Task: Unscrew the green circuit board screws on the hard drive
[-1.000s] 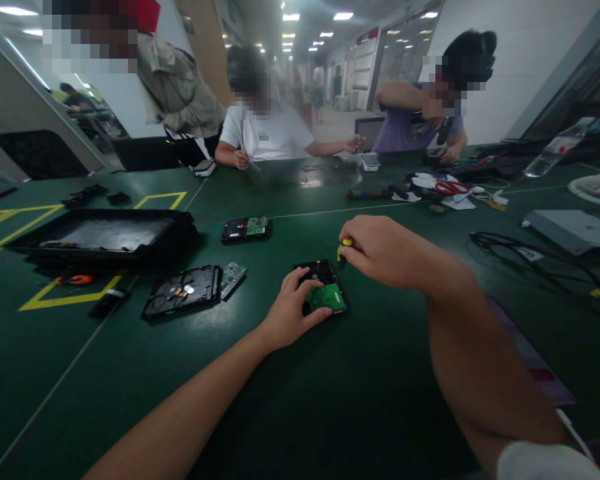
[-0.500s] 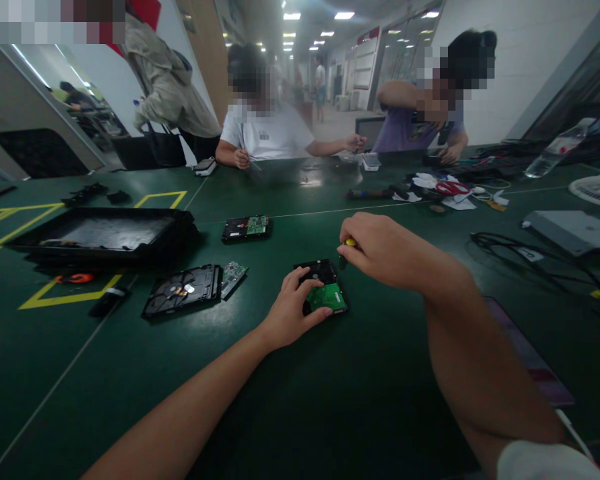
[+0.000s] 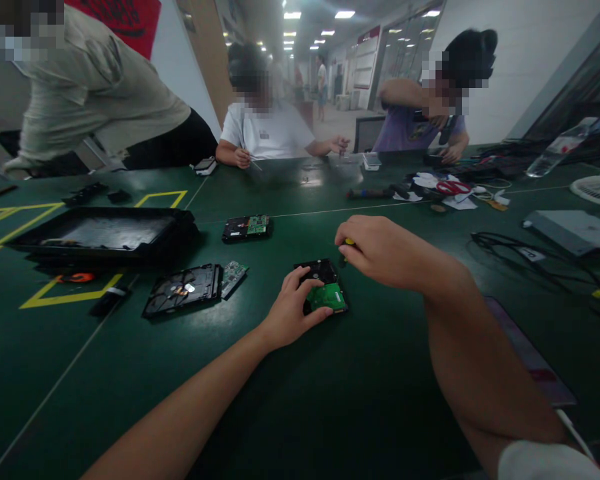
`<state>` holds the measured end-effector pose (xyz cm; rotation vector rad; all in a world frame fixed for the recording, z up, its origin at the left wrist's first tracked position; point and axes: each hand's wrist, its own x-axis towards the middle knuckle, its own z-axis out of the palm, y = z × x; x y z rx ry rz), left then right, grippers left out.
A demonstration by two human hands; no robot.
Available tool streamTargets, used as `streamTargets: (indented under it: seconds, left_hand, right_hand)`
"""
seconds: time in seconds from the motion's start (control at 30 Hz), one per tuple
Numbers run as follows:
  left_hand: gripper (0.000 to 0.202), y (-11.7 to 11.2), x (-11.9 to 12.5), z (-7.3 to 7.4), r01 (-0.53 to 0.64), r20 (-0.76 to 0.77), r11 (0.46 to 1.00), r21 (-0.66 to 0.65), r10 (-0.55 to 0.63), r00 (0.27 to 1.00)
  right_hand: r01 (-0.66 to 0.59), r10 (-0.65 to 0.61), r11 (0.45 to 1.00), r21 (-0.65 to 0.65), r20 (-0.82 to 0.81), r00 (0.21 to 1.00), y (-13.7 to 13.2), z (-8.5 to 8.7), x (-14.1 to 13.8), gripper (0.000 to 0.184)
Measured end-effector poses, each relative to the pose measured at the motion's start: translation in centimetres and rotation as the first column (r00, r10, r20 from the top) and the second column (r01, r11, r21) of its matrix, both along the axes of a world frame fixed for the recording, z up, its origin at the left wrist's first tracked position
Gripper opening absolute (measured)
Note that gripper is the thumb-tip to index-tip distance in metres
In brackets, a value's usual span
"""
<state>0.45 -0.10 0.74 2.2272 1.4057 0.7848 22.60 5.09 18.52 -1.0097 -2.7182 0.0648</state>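
Observation:
A hard drive (image 3: 336,297) with a green circuit board lies flat on the dark green table. My left hand (image 3: 295,307) is on it, thumb along the near edge and fingers bent over its left side and top. My right hand (image 3: 367,247) is closed around a screwdriver; only part of its yellow handle (image 3: 349,242) shows, and the tip is too dim to make out. That hand is just off the drive's far right corner. To the left lie another drive (image 3: 183,293) and a loose circuit board (image 3: 234,279); a third drive (image 3: 246,228) lies farther back.
A black tray (image 3: 100,233) is at left, near a small black object (image 3: 110,300). A phone-like slab (image 3: 530,353) lies under my right forearm. Black cables (image 3: 510,257), a grey box (image 3: 577,232) and a bottle (image 3: 560,148) are at right. Two people sit opposite; another bends at far left.
My right hand has shifted very slightly with the screwdriver; my left hand and the drive stay put. The standing person has leaned left, and the seated person in white has opened one hand.

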Motion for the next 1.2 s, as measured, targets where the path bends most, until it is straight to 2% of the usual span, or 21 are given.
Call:
streamTargets:
  seconds: [0.23, 0.83, 1.2]
  left_hand:
    - [0.052, -0.02, 0.03, 0.07, 0.002, 0.001, 1.0, -0.011, -0.002, 1.0]
    - [0.05, -0.04, 0.12, 0.22, -0.003, 0.016, 1.0, 0.005, 0.003, 1.0]
    - [0.051, -0.1, 0.11, 0.28, 0.0, 0.0, 1.0, -0.013, 0.0, 1.0]
  right_hand:
    - [-0.034, 0.034, 0.999, 0.004, 0.014, 0.999, 0.39, -0.38, 0.27, 0.027]
    - [-0.04, 0.041, 0.998, -0.049, 0.011, 0.999, -0.27, 0.18, -0.04, 0.018]
    - [-0.039, 0.038, 0.999, -0.034, -0.028, 0.999, 0.14, -0.31, 0.21, 0.021]
